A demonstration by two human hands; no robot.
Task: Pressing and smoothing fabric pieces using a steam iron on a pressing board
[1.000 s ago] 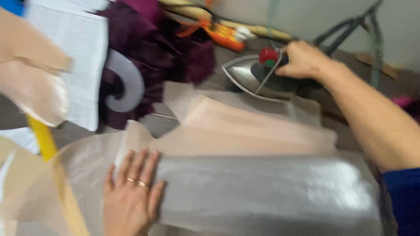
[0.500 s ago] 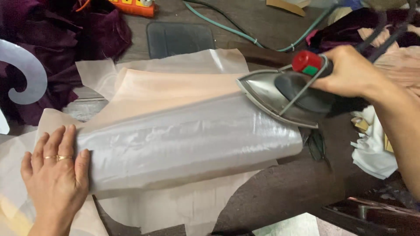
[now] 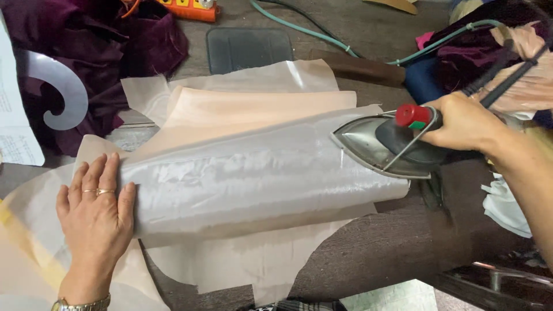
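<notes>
Now the iron (image 3: 383, 144) sits at the right end of the grey sheer fabric (image 3: 253, 178), right of centre in the frame; 1 second ago it stood off the cloth at the upper right, and 0.5 seconds ago it was just arriving at that edge. The right hand (image 3: 464, 122) is clenched around the iron's dark handle, beside the red knob (image 3: 412, 115). The left hand (image 3: 95, 210) lies flat and released at the lower left, fingers spread, pressing the fabric's left end onto the tabletop (image 3: 380, 253), much as it did 0.5 seconds ago. Judging by this, the pressing pass is only beginning, with the cloth held taut between both hands. A peach layer (image 3: 253, 106) and pale paper (image 3: 253, 265) lie beneath
</notes>
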